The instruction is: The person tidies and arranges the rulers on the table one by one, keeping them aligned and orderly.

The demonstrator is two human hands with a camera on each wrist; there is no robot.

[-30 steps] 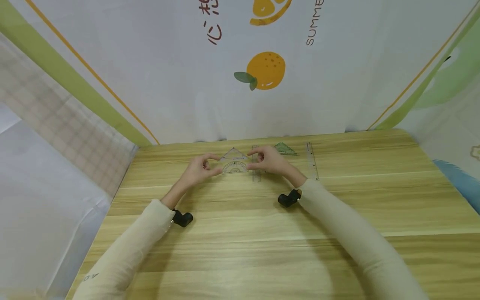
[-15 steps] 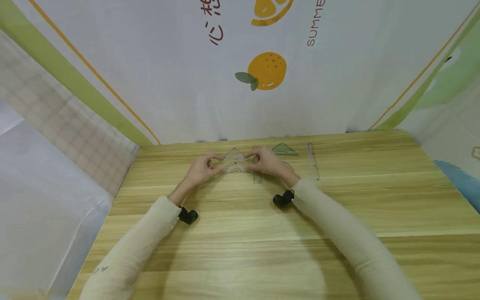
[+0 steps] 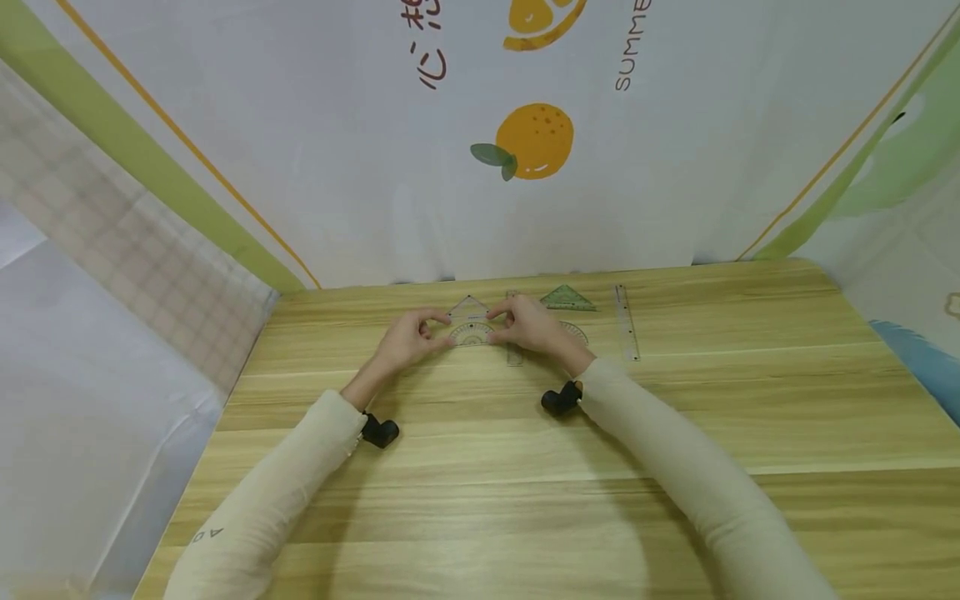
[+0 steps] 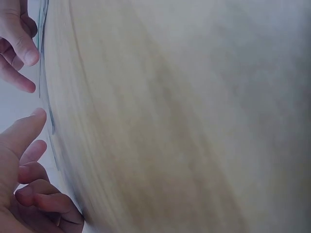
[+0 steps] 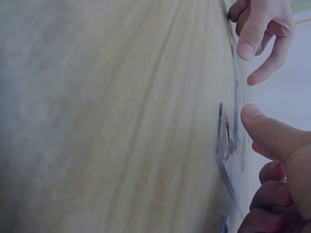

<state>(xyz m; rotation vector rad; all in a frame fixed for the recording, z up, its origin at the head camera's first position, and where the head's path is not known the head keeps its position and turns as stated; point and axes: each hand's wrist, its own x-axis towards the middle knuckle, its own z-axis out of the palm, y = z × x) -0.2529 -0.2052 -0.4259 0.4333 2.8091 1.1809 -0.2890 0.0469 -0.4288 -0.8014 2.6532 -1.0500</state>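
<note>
Centre of the head view, far part of the wooden surface (image 3: 480,500): left hand (image 3: 405,340) and right hand (image 3: 528,325) pinch the clear protractor (image 3: 470,334) at its two ends, fingers narrow, curled on its edges. Clear triangle (image 3: 467,309) just behind it. Green triangle (image 3: 567,299) and ruler (image 3: 626,332) to the right.

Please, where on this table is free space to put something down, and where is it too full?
The wooden table is bare between the sleeves and toward its near edge, also right of the straight ruler. It is crowded at the far edge, where the left hand and right hand hold the protractor among the set squares.
</note>
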